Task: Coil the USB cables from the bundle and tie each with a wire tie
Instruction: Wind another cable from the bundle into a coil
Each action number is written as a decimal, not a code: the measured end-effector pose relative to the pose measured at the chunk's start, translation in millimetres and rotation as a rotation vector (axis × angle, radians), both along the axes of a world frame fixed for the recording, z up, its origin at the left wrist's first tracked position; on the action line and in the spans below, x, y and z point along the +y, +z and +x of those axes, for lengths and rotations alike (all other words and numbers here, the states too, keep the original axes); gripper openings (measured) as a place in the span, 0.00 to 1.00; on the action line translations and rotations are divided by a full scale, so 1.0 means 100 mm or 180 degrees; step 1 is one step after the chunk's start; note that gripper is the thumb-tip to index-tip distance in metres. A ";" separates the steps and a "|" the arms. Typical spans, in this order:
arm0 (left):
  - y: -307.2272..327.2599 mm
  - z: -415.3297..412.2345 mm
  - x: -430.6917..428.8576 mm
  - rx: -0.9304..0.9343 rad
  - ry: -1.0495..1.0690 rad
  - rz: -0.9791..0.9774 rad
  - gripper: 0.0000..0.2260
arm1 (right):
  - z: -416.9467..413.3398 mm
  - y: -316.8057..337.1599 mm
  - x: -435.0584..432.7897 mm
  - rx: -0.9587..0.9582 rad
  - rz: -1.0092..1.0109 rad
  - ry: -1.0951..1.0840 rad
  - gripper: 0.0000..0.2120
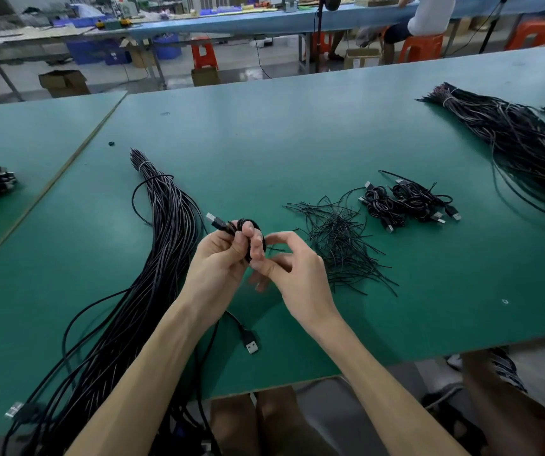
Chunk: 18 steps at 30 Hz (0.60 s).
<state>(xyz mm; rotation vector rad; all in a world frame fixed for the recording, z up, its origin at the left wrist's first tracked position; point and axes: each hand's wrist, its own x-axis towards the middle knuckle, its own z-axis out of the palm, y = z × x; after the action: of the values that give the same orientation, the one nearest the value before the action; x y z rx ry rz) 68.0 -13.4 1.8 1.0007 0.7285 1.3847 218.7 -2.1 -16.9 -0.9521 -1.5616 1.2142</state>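
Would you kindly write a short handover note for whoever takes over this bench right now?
Left hand: grips a coiled cable above the table.
Right hand: fingers curled against the coil; blur hides whether it pinches a tie.
Bundle lies on the left, loose wire ties are right of the hands, and tied coils sit beyond them.
Done: a few coils tied.
Left: tie this coil, then work through the bundle; a second bundle waits far right.
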 end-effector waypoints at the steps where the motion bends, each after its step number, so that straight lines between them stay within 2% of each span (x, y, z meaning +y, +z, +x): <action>1: 0.00 -0.01 0.00 -0.0013 -0.0068 0.0003 0.11 | 0.00 0.00 0.00 0.0007 0.0040 0.0080 0.16; 4: 0.01 -0.04 0.00 -0.0090 -0.0132 0.0053 0.08 | -0.01 0.00 0.01 0.0002 0.0142 0.0139 0.19; 6: 0.01 -0.05 0.01 -0.0138 -0.0050 0.0091 0.11 | 0.00 -0.01 0.04 0.0014 0.0183 0.0092 0.18; 8: 0.02 -0.04 0.02 -0.0116 0.0018 0.0103 0.14 | 0.01 -0.03 0.07 0.0155 0.0164 0.0088 0.16; 11: 0.03 -0.03 0.02 -0.0063 -0.0033 0.0094 0.12 | 0.00 -0.04 0.08 0.0401 0.0007 0.0279 0.19; 16: 0.04 -0.03 0.01 0.0223 -0.0180 0.0117 0.11 | 0.00 -0.05 0.09 0.0416 -0.0224 0.0706 0.28; 18: 0.04 -0.03 0.00 0.0353 -0.0202 0.0133 0.10 | 0.01 -0.04 0.09 0.0430 -0.0233 0.0710 0.25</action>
<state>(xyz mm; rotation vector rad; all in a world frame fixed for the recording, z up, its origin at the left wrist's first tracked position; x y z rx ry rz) 64.8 -13.1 6.2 1.1313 0.7459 1.3021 219.7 7.4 -21.1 -0.7391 -1.5544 1.4689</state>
